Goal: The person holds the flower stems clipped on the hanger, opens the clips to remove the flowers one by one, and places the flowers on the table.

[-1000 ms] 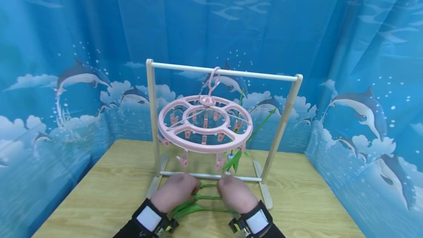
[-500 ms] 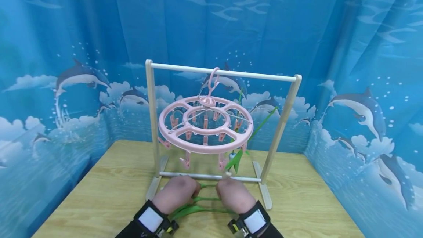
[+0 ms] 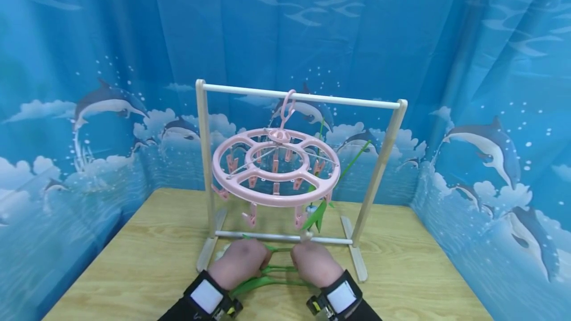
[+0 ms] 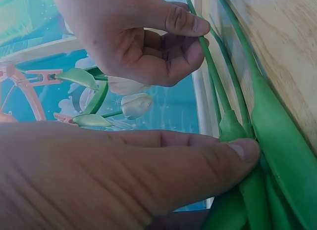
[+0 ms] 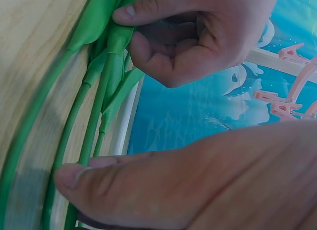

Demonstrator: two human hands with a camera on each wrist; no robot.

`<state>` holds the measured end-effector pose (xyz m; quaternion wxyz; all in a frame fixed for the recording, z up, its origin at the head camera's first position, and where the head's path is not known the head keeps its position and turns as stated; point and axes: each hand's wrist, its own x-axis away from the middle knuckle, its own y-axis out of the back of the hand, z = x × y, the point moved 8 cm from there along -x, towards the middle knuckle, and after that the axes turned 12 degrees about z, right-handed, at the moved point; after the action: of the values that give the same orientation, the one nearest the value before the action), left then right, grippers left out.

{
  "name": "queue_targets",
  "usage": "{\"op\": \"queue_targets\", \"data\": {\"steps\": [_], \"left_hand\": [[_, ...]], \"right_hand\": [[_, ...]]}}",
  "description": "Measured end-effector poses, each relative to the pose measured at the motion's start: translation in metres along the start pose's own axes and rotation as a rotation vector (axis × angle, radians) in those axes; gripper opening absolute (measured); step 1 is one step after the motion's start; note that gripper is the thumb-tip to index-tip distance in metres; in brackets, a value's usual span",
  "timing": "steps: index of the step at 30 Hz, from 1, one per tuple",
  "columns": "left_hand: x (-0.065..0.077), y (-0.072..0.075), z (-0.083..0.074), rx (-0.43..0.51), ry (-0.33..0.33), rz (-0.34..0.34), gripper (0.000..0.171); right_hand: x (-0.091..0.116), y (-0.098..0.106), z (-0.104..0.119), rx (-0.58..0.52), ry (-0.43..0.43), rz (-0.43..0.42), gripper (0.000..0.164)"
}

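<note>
Several artificial tulips with green stems lie low over the table in front of the rack. My left hand (image 3: 244, 261) pinches one tulip (image 4: 230, 125) between thumb and fingers where its leaf joins the stem. Further along the same stem (image 5: 97, 111), my right hand (image 3: 317, 264) pinches it between thumb and fingertips. Other stems and a broad leaf (image 4: 280, 121) run beside it, nearer the wood. Beyond the left hand a pale bloom (image 3: 221, 251) shows partly in the head view; the hand hides the rest.
A pink round clip hanger (image 3: 276, 201) hangs from a white and wooden rack (image 3: 301, 96) behind the hands. White tulips (image 4: 136, 106) hang from its clips on the right. Dolphin-print curtains (image 3: 285, 24) surround the wooden table (image 3: 156, 241).
Both hands stay at nearly the same spots with their pinch on the stem. A little more of the pale bloom and a leaf tip show past my left hand. The hanger sways slightly.
</note>
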<state>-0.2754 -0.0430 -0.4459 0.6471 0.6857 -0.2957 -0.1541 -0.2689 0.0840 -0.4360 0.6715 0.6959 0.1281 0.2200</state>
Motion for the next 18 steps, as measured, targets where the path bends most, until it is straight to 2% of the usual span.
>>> {"op": "queue_targets", "data": {"steps": [5,12,18], "left_hand": [[-0.002,-0.003,0.001,-0.036,0.015,0.002,0.037],[-0.004,-0.006,0.003,0.005,0.016,0.0,0.038],[-0.005,-0.007,0.004,0.044,0.044,0.018,0.037]], "right_hand": [[-0.002,-0.004,-0.002,-0.031,-0.023,0.032,0.03],[-0.006,-0.01,-0.005,-0.102,-0.046,0.091,0.027],[-0.009,-0.014,-0.007,-0.134,-0.071,0.143,0.028]]}}
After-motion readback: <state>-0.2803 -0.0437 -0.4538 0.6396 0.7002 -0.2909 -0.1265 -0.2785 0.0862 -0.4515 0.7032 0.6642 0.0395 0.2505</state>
